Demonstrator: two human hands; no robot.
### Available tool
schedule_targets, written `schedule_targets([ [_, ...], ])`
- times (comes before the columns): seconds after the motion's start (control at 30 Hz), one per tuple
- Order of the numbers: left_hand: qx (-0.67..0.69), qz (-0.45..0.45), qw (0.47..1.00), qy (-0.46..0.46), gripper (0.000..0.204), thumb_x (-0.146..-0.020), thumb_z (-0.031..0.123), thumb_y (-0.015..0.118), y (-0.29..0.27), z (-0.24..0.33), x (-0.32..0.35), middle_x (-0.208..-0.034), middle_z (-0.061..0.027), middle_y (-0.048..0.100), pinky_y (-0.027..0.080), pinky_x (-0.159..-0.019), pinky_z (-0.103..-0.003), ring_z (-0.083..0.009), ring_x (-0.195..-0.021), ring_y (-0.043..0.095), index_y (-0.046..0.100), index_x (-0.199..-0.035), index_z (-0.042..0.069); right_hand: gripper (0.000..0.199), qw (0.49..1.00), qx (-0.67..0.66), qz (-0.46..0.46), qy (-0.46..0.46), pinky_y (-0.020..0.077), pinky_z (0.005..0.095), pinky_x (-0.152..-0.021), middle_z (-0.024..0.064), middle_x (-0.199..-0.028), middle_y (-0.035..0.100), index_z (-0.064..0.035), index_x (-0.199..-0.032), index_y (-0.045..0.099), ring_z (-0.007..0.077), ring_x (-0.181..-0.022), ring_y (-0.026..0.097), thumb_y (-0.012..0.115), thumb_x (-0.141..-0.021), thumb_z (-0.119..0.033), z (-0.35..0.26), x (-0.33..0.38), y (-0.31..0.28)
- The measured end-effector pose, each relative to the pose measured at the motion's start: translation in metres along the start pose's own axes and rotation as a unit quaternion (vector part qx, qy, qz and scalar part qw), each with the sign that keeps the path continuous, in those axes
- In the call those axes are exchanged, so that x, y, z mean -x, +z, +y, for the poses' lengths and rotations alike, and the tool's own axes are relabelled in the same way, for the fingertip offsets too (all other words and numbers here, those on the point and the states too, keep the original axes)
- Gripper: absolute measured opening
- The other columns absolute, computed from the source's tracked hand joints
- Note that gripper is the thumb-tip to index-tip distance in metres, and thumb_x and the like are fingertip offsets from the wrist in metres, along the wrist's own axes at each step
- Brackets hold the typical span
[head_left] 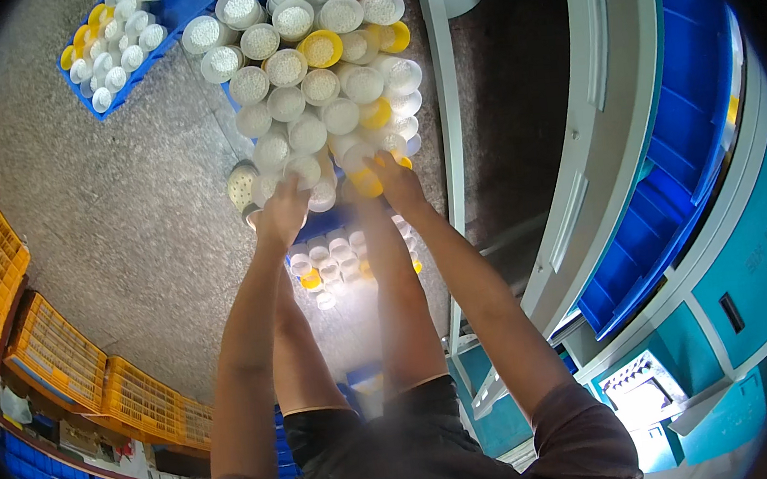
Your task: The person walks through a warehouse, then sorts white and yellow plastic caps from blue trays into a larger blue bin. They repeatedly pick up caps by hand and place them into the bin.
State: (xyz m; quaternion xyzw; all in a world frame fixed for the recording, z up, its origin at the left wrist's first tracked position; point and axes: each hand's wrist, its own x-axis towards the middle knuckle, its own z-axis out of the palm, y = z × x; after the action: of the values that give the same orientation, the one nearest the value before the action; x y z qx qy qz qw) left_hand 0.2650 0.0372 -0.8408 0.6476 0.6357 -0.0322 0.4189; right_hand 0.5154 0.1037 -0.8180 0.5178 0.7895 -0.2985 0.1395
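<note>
Rows of round plastic cups (306,130), mostly translucent white and some yellow, are packed close together in front of me. Several upper ones show white, grainy-looking contents. My left hand (284,213) is at the near left of the pile, its fingers closed on a white cup (304,169). At the near right, my right hand (400,190) has its fingers curled against a yellow cup (365,184), with a white cup (357,157) just beyond. The cups partly hide both sets of fingertips. Beside my left wrist sits a pale, dotted round slipper-like object (242,188).
A blue tray (157,48) of similar cups lies at the far left. More cups (336,254) are below my hands, between my legs. Yellow crates (55,346) line the left side. A pale metal frame (570,178) and blue bins (679,122) stand to the right.
</note>
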Motion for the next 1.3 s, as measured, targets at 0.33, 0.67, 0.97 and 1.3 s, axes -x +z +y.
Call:
schedule_targets([
  [0.33,-0.297,0.074,0.921,0.242,0.024,-0.077,0.011,0.060,0.012,0.022,0.000,-0.126,-0.0287,0.051,0.058,-0.073,-0.030,-0.0347,-0.101,0.062,0.065,-0.096,-0.003,0.043,0.998,-0.044,-0.026,0.021,0.0547,0.0399,-0.077,0.0105,-0.121,0.052,-0.0165,-0.127,0.056,0.0316,-0.095,0.063,0.049,-0.086,-0.004,0.001,-0.002,-0.002],
  [0.67,-0.179,0.063,0.961,0.202,0.021,-0.078,0.013,0.059,0.005,0.012,-0.010,-0.116,-0.0188,0.055,0.056,-0.051,-0.032,-0.0273,-0.089,0.063,0.065,-0.096,0.004,0.040,0.999,-0.041,0.030,-0.009,0.0549,0.0372,-0.071,0.0108,-0.115,0.052,-0.0133,-0.124,0.056,0.0298,-0.093,0.063,0.052,-0.085,-0.005,0.002,0.000,0.001],
  [0.97,-0.151,0.030,0.969,0.195,0.029,-0.080,0.012,0.057,-0.001,0.020,0.000,-0.120,-0.0168,0.055,0.057,-0.062,-0.036,-0.0288,-0.092,0.062,0.061,-0.108,0.009,0.043,0.990,-0.101,0.025,0.099,0.0532,0.0394,-0.080,0.0120,-0.124,0.054,-0.0157,-0.128,0.055,0.0325,-0.095,0.063,0.054,-0.085,-0.007,-0.030,0.040,-0.102],
  [1.3,-0.090,-0.050,0.992,0.076,0.033,-0.084,0.014,0.055,-0.080,0.054,0.039,-0.116,-0.0197,0.059,0.051,-0.084,-0.044,-0.0371,-0.102,0.059,0.061,-0.115,0.008,0.010,0.895,0.139,0.415,0.089,0.0528,0.0335,-0.072,0.0142,-0.091,0.068,-0.0025,-0.096,0.068,0.0300,-0.081,0.067,0.063,-0.087,-0.005,0.064,0.192,-0.519],
])
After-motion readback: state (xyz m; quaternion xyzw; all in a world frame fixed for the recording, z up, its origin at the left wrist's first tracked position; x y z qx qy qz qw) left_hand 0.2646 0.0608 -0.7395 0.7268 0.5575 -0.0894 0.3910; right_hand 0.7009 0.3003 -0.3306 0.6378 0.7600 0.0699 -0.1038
